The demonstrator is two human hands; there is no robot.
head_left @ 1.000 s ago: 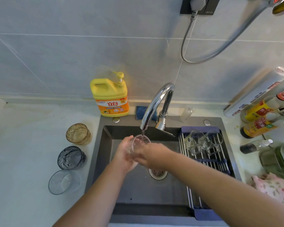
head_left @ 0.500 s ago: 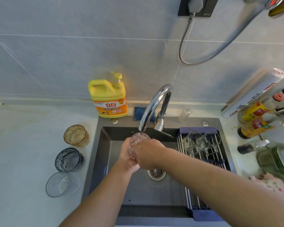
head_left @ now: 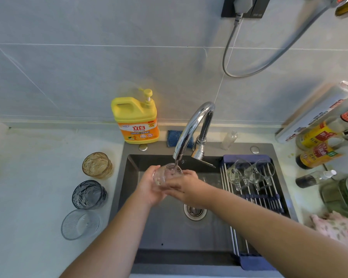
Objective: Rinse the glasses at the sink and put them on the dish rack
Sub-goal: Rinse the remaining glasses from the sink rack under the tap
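Note:
A clear glass [head_left: 165, 174] is under the running chrome faucet [head_left: 191, 129], over the dark sink [head_left: 161, 227]. My left hand [head_left: 149, 187] grips it from the left and below. My right hand [head_left: 184, 186] holds its right side, fingers wrapped round it. On the counter to the left stand an amber glass [head_left: 97, 165], a dark blue glass [head_left: 89, 194] and a clear glass [head_left: 80, 224]. Two clear glasses [head_left: 249, 173] lie on the roll-up dish rack [head_left: 255, 197] across the sink's right side.
A yellow detergent bottle [head_left: 136, 119] and a blue sponge [head_left: 174, 137] stand behind the sink. Sauce bottles [head_left: 319, 145], a foil roll [head_left: 317, 111] and a spray bottle [head_left: 313, 178] crowd the right counter, with a floral cloth [head_left: 338, 227] nearer me.
Both hands stay on the glass under the water; the glass has tilted and turned a little between my hands. The view shifted slightly.

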